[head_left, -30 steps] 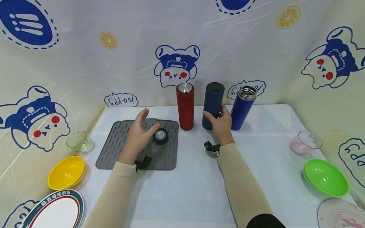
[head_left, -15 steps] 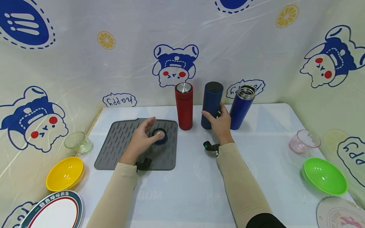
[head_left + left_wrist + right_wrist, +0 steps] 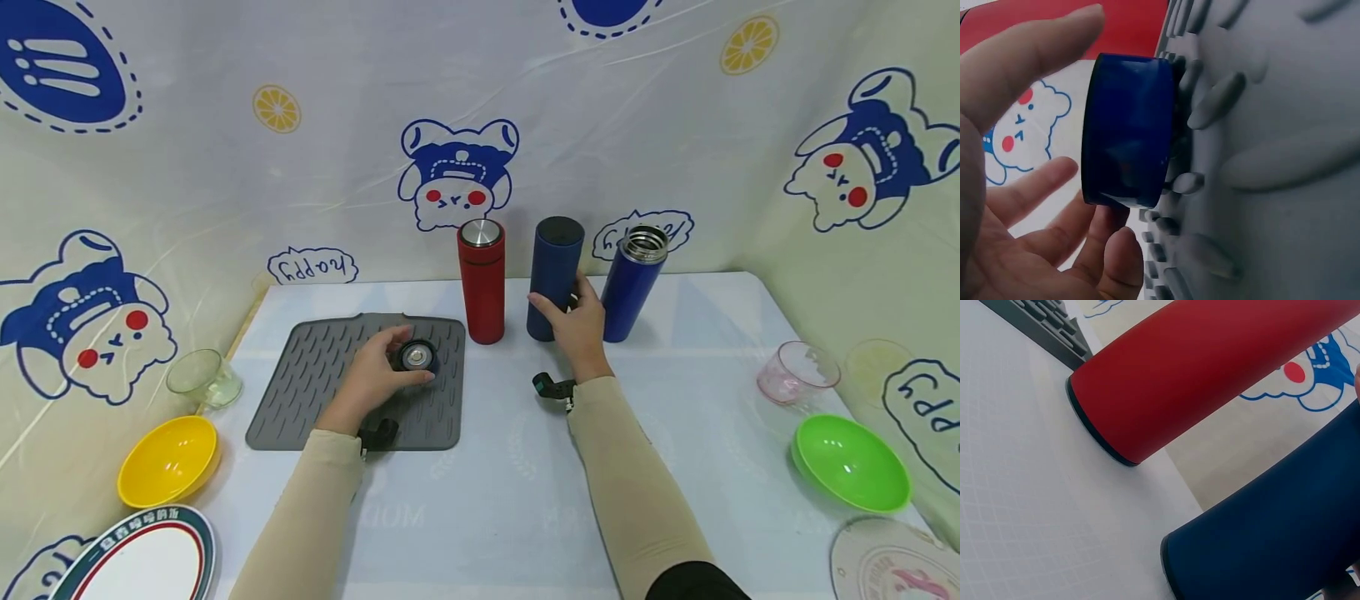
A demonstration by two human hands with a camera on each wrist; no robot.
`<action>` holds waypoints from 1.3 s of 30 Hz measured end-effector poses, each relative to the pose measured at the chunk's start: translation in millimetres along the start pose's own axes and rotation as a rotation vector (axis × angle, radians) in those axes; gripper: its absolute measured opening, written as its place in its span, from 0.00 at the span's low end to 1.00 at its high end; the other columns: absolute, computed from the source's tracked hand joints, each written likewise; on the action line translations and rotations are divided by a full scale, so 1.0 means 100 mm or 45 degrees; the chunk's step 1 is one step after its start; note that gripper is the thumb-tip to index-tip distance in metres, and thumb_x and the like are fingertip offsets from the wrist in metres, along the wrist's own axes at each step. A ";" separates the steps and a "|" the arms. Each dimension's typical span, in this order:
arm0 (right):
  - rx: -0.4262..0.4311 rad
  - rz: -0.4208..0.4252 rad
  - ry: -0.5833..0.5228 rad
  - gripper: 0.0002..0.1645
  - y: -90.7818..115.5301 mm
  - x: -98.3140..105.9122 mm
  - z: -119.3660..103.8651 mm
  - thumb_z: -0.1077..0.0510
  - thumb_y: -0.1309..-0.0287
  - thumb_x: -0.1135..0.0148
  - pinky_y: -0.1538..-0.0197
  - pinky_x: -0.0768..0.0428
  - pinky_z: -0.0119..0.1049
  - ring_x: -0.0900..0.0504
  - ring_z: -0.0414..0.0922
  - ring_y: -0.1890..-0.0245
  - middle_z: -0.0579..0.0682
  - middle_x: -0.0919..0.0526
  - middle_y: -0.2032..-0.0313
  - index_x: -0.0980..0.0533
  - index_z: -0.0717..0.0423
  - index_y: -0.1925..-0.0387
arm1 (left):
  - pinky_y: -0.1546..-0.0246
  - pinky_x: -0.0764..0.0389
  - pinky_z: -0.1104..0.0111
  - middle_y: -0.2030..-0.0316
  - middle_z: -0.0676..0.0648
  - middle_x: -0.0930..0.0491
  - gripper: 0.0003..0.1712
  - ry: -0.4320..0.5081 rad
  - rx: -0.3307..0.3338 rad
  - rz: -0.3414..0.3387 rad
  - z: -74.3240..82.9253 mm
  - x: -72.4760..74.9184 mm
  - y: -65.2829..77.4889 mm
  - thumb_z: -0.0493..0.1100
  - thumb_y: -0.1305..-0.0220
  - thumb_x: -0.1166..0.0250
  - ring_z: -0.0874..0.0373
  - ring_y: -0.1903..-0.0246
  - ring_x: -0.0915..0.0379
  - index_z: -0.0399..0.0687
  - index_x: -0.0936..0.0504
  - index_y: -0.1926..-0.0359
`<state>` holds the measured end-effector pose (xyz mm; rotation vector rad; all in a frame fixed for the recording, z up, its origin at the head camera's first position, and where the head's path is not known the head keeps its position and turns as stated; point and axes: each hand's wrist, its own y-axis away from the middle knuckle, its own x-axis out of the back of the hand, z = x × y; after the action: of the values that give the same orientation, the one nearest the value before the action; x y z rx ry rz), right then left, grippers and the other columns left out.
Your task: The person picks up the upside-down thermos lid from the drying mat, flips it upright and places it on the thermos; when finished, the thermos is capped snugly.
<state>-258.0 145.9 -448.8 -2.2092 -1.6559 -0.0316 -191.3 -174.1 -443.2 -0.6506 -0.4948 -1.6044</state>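
A blue bottle lid (image 3: 417, 357) lies on the grey drying mat (image 3: 300, 392), its inner side facing up. My left hand (image 3: 372, 377) straddles it with thumb and fingers spread. In the left wrist view the thumb stands apart from the lid (image 3: 1127, 131), and some fingers reach to its lower side; whether they touch is unclear. My right hand (image 3: 579, 329) holds the dark blue thermos (image 3: 553, 267), thumb and fingers around its lower half. Right of it stands a lidless bright blue thermos (image 3: 634, 287), its steel mouth bare. The right wrist view shows the dark blue thermos (image 3: 1266, 544) upright on the table.
A red thermos (image 3: 482, 287) stands between mat and dark blue thermos. On the left are a clear glass (image 3: 204, 379), a yellow bowl (image 3: 168, 462) and a plate (image 3: 150, 554). On the right are a pink glass (image 3: 797, 375), a green bowl (image 3: 851, 467) and a pale round board (image 3: 885, 558).
My left hand has come down and closer to the lid, with thumb and fingers now on either side of it. The right hand stays on the dark blue thermos.
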 end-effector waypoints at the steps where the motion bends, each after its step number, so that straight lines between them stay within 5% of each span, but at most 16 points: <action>1: -0.001 0.000 0.002 0.54 0.00 0.00 0.00 0.31 0.60 0.31 0.39 0.35 0.41 0.31 0.40 0.43 0.42 0.30 0.41 0.39 0.44 0.33 | 0.48 0.31 0.53 0.41 0.49 0.32 0.53 -0.003 -0.002 -0.007 -0.01 0.00 0.00 0.60 0.61 0.23 0.52 0.45 0.38 0.49 0.36 0.34; 17: -0.026 0.001 0.030 0.55 0.02 -0.01 0.00 0.30 0.60 0.32 0.39 0.35 0.42 0.32 0.41 0.41 0.43 0.31 0.39 0.40 0.45 0.32 | 0.53 0.29 0.54 0.49 0.46 0.30 0.44 -0.103 0.028 0.023 -0.07 -0.04 -0.01 0.56 0.59 0.22 0.51 0.52 0.34 0.45 0.28 0.41; 32: -0.041 -0.004 0.022 0.54 0.03 -0.01 -0.08 0.30 0.59 0.32 0.40 0.35 0.43 0.32 0.40 0.42 0.42 0.31 0.40 0.40 0.44 0.33 | 0.55 0.25 0.59 0.48 0.49 0.27 0.42 0.127 0.014 0.226 0.00 -0.03 -0.01 0.53 0.57 0.23 0.56 0.53 0.28 0.52 0.31 0.41; 39: 0.133 0.099 -0.139 0.50 0.02 0.02 -0.23 0.42 0.56 0.27 0.38 0.39 0.36 0.34 0.38 0.40 0.42 0.32 0.39 0.40 0.44 0.33 | 0.52 0.26 0.59 0.48 0.50 0.27 0.42 0.179 -0.025 0.269 0.08 -0.02 -0.01 0.53 0.56 0.24 0.56 0.49 0.30 0.50 0.32 0.41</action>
<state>-251.0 140.2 -428.0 -2.2288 -1.5875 0.1951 -191.5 -167.4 -438.0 -0.5802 -0.2967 -1.4447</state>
